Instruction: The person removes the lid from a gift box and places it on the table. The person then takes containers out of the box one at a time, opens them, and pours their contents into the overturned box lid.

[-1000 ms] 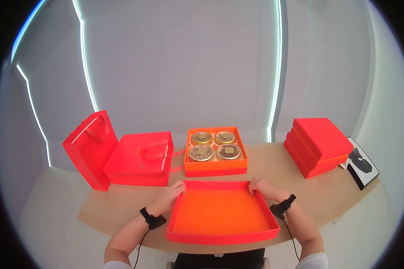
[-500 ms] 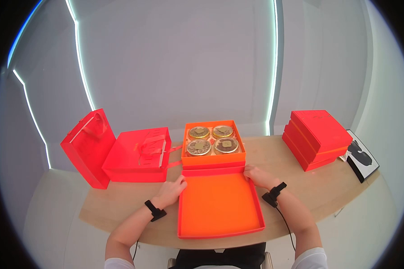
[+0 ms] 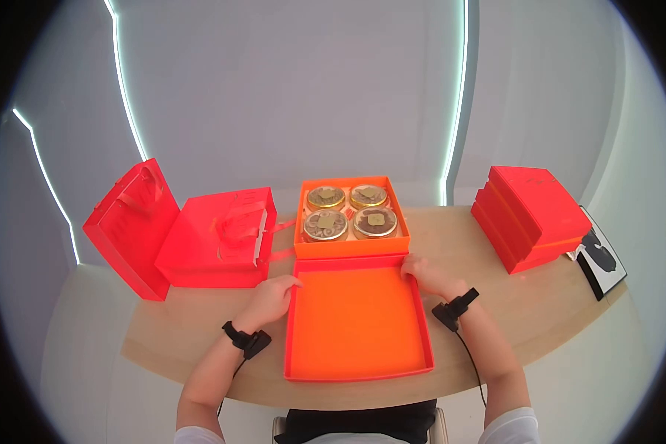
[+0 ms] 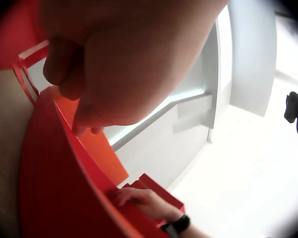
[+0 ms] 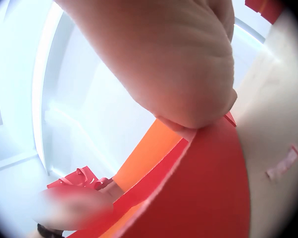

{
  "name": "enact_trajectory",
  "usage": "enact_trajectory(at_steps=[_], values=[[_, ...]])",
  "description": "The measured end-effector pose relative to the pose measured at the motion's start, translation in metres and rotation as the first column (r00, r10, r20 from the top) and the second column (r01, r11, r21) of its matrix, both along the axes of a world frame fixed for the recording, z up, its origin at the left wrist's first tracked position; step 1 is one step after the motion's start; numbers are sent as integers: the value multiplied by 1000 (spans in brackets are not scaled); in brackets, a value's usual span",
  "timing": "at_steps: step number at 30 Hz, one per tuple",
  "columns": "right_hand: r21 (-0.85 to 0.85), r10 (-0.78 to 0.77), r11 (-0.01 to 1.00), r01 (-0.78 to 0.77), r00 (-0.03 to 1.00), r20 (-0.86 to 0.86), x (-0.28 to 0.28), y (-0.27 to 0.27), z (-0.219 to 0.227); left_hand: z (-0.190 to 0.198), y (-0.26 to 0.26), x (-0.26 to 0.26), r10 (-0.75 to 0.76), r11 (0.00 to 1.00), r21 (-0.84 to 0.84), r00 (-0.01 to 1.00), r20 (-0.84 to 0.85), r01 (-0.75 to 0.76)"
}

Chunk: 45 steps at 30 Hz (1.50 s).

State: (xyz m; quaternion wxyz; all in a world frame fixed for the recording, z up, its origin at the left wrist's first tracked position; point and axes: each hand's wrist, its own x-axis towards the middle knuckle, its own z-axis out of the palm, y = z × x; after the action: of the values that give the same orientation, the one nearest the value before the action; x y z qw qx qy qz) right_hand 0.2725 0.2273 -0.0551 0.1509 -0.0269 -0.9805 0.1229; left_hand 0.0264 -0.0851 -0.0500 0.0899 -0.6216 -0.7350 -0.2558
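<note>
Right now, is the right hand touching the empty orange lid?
Touching. In the head view the right hand holds the far right corner of the lid; the right wrist view shows its fingers curled over the red rim.

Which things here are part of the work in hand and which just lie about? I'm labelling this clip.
In hand:
- empty orange lid, far corners held by left hand and right hand
- open box of four tins, just beyond the lid

Lying about:
- red gift bags
- stack of red boxes
- black-and-white card
</note>
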Motion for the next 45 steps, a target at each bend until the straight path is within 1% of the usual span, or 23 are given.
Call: enact_trajectory(at_steps=[1,2,3,4,5,6,8,12,14,17,19,22,25,27,29,30,31,33,35,36,38,40,45], values=[[-9,-1,1000,1,1000,7,0,0,1,11,-4,10,37,998,-63,960,277,-20],[-8,1,1000,-1,1000,16,0,-1,1,15,-6,14,87,992,-124,844,529,-25],[-46,-12,999,13,999,31,0,0,4,9,-5,13,87,993,-117,840,535,-28],[-81,-23,996,27,999,48,-1,2,7,4,-6,15,-55,997,8,662,747,74],[-72,-18,997,23,998,58,-3,2,10,1,-6,16,-201,978,157,421,885,137],[-78,-23,997,28,998,60,-4,1,12,-1,-7,17,-205,978,167,409,889,128],[-76,-20,997,27,996,85,-5,0,15,23,-11,36,35,997,-47,181,983,65],[-73,-24,997,33,993,119,-10,0,27,1,-14,32,-59,996,54,81,995,68],[-71,-20,997,31,988,153,-13,-2,33,-6,-21,25,-155,982,167,-125,980,89],[-106,-44,992,61,988,151,-17,-5,38,-4,-26,27,-230,970,242,-237,944,23],[-96,-161,978,184,965,206,-22,-10,40,-2,-26,28,-242,967,255,-270,932,11],[-97,-216,966,238,957,194,-25,-22,42,-2,-26,26,-252,963,268,-285,925,16],[-2,-151,988,151,985,79,-16,-27,35,-4,-26,27,-239,966,256,-261,935,34],[-45,-165,985,166,986,28,-8,-36,34,-5,-25,27,-226,970,241,-246,943,36],[-83,-182,980,180,983,-25,0,-48,35,-9,-25,26,-271,960,280,-289,918,-10],[-316,-166,931,183,983,78,4,-56,36,-10,-25,27,-265,961,277,-289,920,1],[-530,-125,825,198,977,170,7,-60,35,-8,-26,28,-265,961,276,-291,919,-6],[-570,-70,804,171,978,195,8,-61,28,-9,-28,28,-258,963,269,-292,921,-5],[-613,-5,778,137,977,212,5,-61,24,-11,-29,27,-209,973,218,-114,971,72],[-570,11,814,109,979,202,3,-62,26,-10,-30,28,-201,975,210,-109,974,78],[-530,23,844,79,983,182,-1,-61,22,-6,-31,30,-141,982,116,165,976,151],[-330,85,944,-26,983,165,-5,-58,14,3,-29,37,-124,986,102,173,977,131],[-325,50,946,4,987,156,-6,-58,14,2,-32,41,-81,993,67,141,987,100]])
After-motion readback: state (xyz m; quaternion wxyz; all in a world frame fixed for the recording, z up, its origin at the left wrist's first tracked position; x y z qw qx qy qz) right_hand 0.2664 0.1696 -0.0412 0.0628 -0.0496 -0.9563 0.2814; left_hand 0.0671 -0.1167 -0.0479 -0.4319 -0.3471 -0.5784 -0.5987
